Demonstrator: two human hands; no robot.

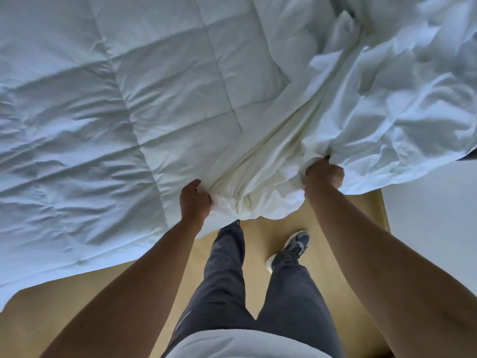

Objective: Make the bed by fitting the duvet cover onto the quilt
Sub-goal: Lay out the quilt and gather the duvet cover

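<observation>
The job is looking only partly done. The quilt (pixel 116 104), stitched in squares, is lying bare across the left of the bed, while the duvet cover (pixel 402 104) is sitting crumpled on the right, so most of the fitting is still waiting. At the bed's near edge the left hand (pixel 194 201) is gripping a bunched fabric corner and the right hand (pixel 324 174) is clutching a fistful of the cover. Counting: one quilt, one cover, two hands.
</observation>
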